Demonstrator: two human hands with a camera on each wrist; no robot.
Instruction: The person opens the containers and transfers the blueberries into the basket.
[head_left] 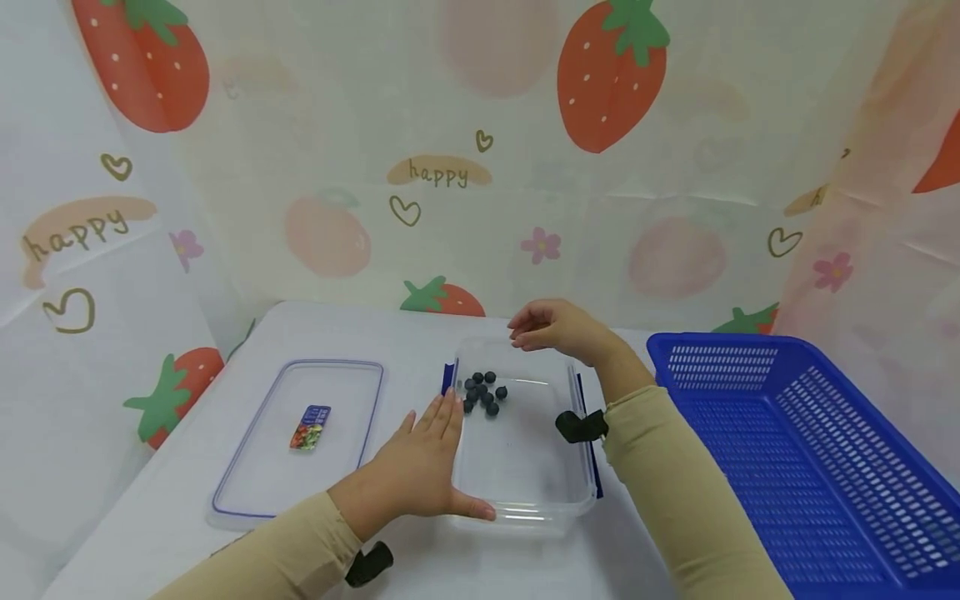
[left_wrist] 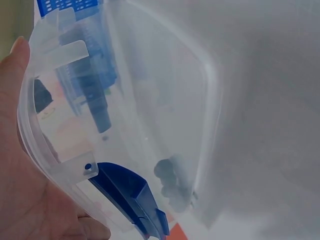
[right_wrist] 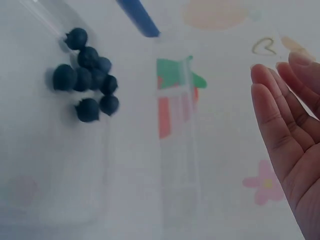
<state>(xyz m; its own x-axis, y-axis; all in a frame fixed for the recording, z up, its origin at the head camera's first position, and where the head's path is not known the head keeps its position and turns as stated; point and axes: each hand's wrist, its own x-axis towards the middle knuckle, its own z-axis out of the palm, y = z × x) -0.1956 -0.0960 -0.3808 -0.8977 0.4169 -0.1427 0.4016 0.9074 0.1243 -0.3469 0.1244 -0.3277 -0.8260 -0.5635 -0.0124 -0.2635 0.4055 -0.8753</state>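
A clear plastic box with blue side clips stands on the white table. Several blueberries lie clustered inside, towards its far left; in the right wrist view the blueberries show sharply. My left hand rests against the box's left rim, fingers straight, thumb spread along the near rim. Above the box's far end, my right hand hovers with loosely bent fingers; from the right wrist, that hand shows nothing between fingers and thumb.
Left of the box, a clear lid with a blue-purple edge lies flat, a small printed packet on it or under it. A large blue plastic basket stands at right. Printed fabric hangs behind the table.
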